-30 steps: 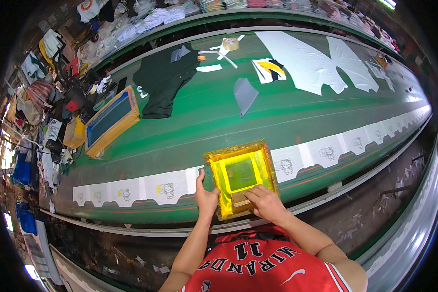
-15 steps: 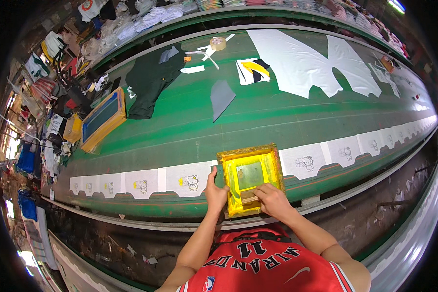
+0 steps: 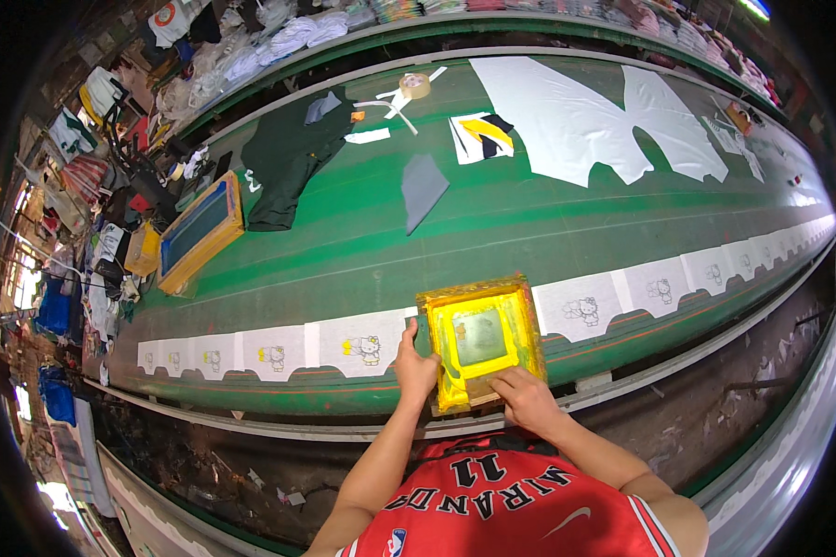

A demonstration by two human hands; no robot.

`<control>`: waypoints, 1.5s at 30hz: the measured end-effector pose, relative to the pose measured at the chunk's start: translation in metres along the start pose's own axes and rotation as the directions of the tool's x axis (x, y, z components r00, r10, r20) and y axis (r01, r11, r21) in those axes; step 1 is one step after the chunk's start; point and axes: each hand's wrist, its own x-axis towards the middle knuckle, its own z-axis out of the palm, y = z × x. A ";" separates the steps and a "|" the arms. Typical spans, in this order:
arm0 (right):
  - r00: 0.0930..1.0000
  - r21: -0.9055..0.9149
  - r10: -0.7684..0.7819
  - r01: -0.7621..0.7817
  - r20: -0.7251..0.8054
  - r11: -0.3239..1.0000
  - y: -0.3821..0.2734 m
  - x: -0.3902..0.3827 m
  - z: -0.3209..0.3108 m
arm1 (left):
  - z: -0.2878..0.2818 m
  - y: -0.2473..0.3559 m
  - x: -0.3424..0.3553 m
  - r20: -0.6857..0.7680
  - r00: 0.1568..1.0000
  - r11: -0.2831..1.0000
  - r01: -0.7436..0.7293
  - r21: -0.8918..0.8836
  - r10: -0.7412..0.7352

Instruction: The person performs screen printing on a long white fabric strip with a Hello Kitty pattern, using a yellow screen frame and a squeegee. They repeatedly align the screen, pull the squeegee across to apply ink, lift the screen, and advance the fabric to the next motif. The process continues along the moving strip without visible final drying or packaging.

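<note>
A wooden screen-printing frame [image 3: 469, 293], smeared with yellow ink, lies on the row of white fabric pieces [image 3: 277, 353] along the near edge of the green table. My left hand [image 3: 418, 373] grips the frame's left side, its thumb pointing up along the rim. Inside the frame's near end, my right hand [image 3: 528, 397] closes around a squeegee [image 3: 481, 390], whose blade is partly hidden by fingers and ink. Through the mesh shows a paler rectangle. Pieces left of the frame carry a cartoon outline with yellow; those to the right show the outline with grey balloons.
A second, blue-meshed wooden frame [image 3: 200, 238] rests at the table's left end. Farther back lie a dark garment [image 3: 293, 172], a grey cloth scrap [image 3: 424, 193], a tape roll [image 3: 415, 86], a yellow-black-white cloth piece [image 3: 481, 137] and large white fabric panels [image 3: 567, 121].
My right hand has drawn the squeegee a little toward me, to the frame's near end. The left hand and the frame stay about where they were.
</note>
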 end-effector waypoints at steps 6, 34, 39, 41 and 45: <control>0.995 -0.058 -0.013 0.008 -0.098 0.998 0.053 0.079 0.023 | 0.001 -0.008 0.003 0.001 0.999 0.999 -0.049 0.000 0.049; 0.996 -0.047 0.057 -0.060 -0.064 0.997 0.107 -0.034 -0.110 | 0.128 0.094 -0.032 -0.051 0.994 0.966 -0.105 -0.237 0.096; 0.997 -0.055 0.075 -0.077 -0.033 0.996 0.156 -0.073 -0.138 | 0.191 0.117 -0.046 -0.046 0.996 0.980 -0.084 -0.182 0.077; 0.998 -0.041 0.057 -0.059 -0.031 0.997 0.166 -0.081 -0.142 | 0.199 0.123 -0.049 -0.032 0.999 0.989 -0.028 -0.144 0.024; 1.000 -0.011 0.031 -0.031 -0.001 0.999 0.179 -0.088 -0.141 | 0.205 0.126 -0.050 -0.049 0.998 0.995 -0.035 -0.091 0.031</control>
